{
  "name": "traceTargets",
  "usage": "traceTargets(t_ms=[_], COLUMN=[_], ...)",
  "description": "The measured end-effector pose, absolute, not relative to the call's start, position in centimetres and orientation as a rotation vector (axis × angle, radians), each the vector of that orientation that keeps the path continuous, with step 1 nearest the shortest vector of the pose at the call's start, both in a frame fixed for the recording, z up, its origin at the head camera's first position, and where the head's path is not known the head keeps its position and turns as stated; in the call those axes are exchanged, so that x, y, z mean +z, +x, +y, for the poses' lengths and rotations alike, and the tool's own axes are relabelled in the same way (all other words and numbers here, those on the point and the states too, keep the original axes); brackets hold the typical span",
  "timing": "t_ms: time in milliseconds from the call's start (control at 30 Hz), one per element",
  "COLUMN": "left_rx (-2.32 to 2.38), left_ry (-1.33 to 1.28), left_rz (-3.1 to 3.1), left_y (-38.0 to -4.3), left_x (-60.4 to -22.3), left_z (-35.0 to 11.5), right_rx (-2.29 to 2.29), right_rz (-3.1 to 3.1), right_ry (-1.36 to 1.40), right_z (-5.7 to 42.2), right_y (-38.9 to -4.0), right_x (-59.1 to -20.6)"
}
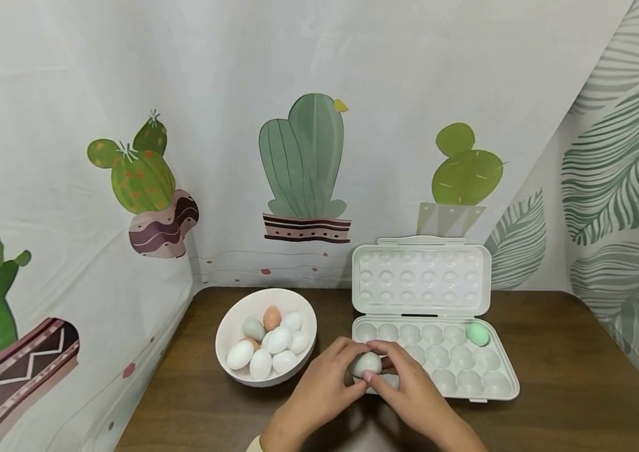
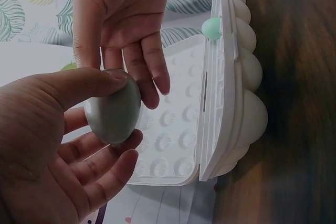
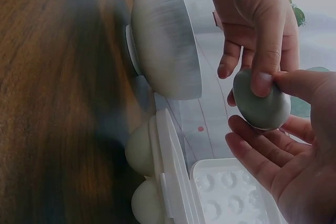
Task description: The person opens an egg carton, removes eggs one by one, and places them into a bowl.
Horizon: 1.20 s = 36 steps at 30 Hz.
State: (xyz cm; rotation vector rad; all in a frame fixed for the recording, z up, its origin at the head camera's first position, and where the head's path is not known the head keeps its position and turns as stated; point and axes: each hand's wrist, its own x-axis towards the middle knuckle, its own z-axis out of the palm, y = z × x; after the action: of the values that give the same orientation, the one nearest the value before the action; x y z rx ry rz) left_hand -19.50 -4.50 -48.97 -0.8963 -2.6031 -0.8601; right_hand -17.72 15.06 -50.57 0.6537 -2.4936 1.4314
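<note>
Both hands hold one grey-green egg (image 1: 367,364) between them, over the near left part of an open white egg carton (image 1: 421,311). My left hand (image 1: 324,381) pinches it from the left, thumb on top and fingers beneath in the left wrist view. From the other side my right hand (image 1: 412,384) grips the same egg, its thumb touching the shell (image 3: 261,103) in the right wrist view. A mint-green egg (image 1: 477,334) sits in the carton's back right cup. Fingers hide some of the front left cups.
Left of the carton, a white bowl (image 1: 221,351) holds several white eggs (image 1: 279,339), brown ones and a grey-green one. The carton's lid (image 1: 421,276) stands raised at the back, near a cactus-print cloth (image 1: 229,207). Everything rests on a dark wooden table (image 1: 557,358).
</note>
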Motion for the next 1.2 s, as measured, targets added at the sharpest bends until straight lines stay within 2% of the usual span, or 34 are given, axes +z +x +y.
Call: traceTargets(t_ms=[800,1200], left_rx=[-0.847,-0.908], left_ry=[-0.874,-0.768], left_rz=[-2.598,-2.607], left_y=[-19.9,-20.5], left_x=[-48.6,-48.2], left_z=[-5.0,-6.1], right_rx=[1.332,1.251], right_rz=[-2.447,-2.440], right_ry=[0.674,0.599], right_z=[15.6,17.0], right_y=[-18.1,-18.7], right_x=[-50.4,-50.2])
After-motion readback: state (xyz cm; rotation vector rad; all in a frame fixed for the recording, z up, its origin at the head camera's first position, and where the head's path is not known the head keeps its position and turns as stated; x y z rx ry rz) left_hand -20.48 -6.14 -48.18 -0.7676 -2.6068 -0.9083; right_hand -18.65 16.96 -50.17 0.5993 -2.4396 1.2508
